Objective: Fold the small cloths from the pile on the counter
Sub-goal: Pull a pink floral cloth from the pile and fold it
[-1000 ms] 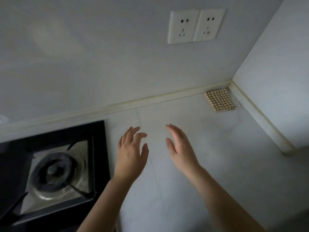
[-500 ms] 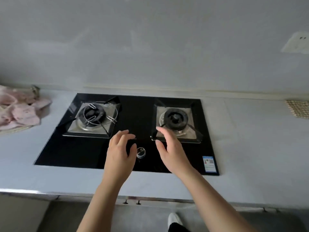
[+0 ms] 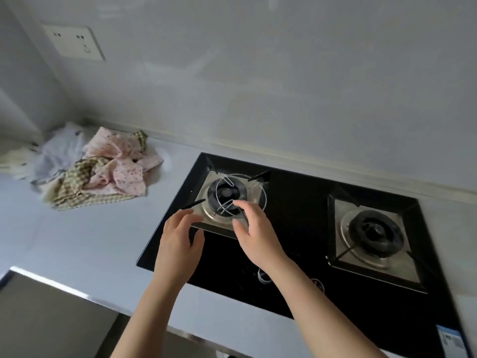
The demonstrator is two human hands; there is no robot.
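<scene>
**View:** head; one wide-angle camera, worn by the person.
**Position:** at the front edge of the counter (image 3: 85, 241), above it and close. Both forearms enter from the bottom of the frame.
**Facing:** forward and down, tilted, so the join of the back wall (image 3: 284, 86) and the counter slopes down to the right.
**Centre of frame:** left hand (image 3: 178, 244) and right hand (image 3: 258, 233), over the near-left part of the black hob (image 3: 291, 215).
**Nearest:** the counter's front edge, lower left.
**Farthest:** the counter's back-left corner, with the pile of cloths (image 3: 103, 171) and the wall socket (image 3: 74, 43) above it.
**Right side:** the hob's near-right corner is cut off by the frame.
</scene>
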